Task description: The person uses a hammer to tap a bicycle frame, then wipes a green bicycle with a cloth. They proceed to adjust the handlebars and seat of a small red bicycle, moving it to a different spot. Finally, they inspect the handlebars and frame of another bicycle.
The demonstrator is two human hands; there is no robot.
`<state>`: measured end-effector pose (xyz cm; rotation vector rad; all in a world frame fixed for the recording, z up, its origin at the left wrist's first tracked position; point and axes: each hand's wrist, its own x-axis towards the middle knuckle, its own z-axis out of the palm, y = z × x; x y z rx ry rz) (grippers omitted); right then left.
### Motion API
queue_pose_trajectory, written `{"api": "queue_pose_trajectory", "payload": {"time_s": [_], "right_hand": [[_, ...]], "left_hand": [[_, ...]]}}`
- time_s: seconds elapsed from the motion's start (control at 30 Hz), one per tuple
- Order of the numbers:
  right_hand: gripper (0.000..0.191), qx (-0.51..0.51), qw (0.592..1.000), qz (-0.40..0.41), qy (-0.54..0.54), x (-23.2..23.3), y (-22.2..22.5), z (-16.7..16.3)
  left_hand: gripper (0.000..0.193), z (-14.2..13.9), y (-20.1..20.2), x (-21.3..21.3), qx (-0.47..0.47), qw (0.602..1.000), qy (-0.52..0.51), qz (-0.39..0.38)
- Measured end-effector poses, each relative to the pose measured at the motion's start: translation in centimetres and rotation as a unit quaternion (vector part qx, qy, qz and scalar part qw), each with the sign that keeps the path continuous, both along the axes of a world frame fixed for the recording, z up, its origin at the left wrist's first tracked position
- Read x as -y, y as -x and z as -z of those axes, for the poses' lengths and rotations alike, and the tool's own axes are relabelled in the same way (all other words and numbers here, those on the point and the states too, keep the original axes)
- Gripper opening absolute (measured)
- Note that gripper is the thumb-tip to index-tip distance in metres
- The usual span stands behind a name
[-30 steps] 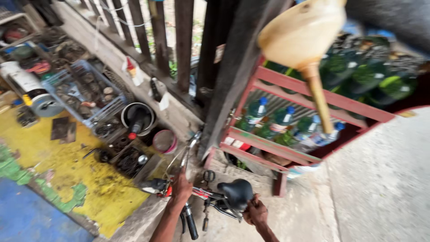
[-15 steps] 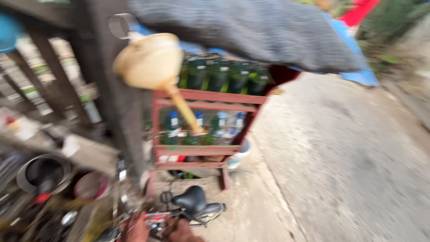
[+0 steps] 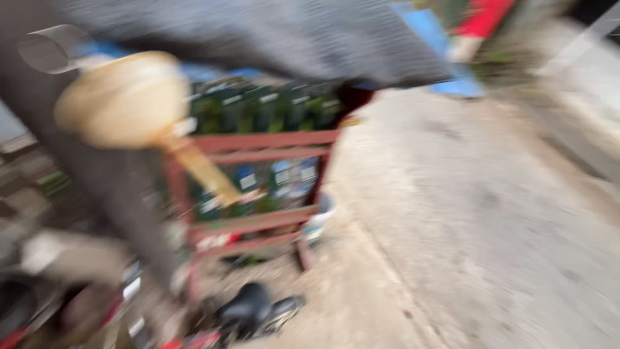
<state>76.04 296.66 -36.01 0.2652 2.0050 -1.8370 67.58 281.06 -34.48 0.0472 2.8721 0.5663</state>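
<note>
No hand is seen, so neither grip's state can be told. At the bottom edge left of centre the black padded bicycle saddle (image 3: 248,309) is made out, its long axis running left to right – nose rightward. Above it hangs a tan plastic funnel (image 3: 129,103), before a red wooden crate rack (image 3: 265,145). Everything is blurred; the left edge is cut off.

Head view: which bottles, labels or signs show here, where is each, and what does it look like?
Dark green bottles: top shelf of the red rack, pale bands across them.
Blue and white labels: on bottles on the rack's middle shelf, too blurred to make out.
Red and white panel: top right, a blurred slanted shape.
No hands in view.
</note>
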Motion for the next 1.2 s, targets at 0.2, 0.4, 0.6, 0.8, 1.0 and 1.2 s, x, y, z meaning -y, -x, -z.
{"api": "queue_pose_trajectory", "payload": {"time_s": [0.2, 0.4, 0.6, 0.8, 1.0, 1.2], "right_hand": [[0.023, -0.028, 0.993, -0.092, 0.065, 16.0, -3.1, 3.1], [0.025, -0.051, 0.989, -0.096, 0.104, 21.8, -2.3, 2.5], [0.026, -0.048, 0.992, -0.107, -0.038, 21.4, -2.5, 2.9], [0.013, -0.072, 0.983, -0.080, 0.147, 20.5, -3.9, 7.0], [0.027, -0.102, 0.981, -0.088, -0.142, 18.7, -4.2, 8.3], [0.065, -0.230, 0.849, -0.311, -0.360, 19.3, -3.2, 7.5]], "left_hand": [[0.047, -0.7, -3.0, 12.0, -0.014, 0.999, 0.049, 0.000], [0.060, -1.8, -2.8, 17.0, -0.005, 0.998, 0.051, 0.033], [0.053, -0.4, -4.1, 18.0, -0.063, 0.996, 0.039, 0.053], [0.046, 1.8, -7.0, 17.7, -0.177, 0.984, -0.026, 0.010], [0.048, 1.7, -10.0, 16.5, -0.167, 0.981, -0.075, -0.067], [0.059, 1.8, -10.8, 15.2, -0.020, 0.943, -0.214, -0.252]]}}
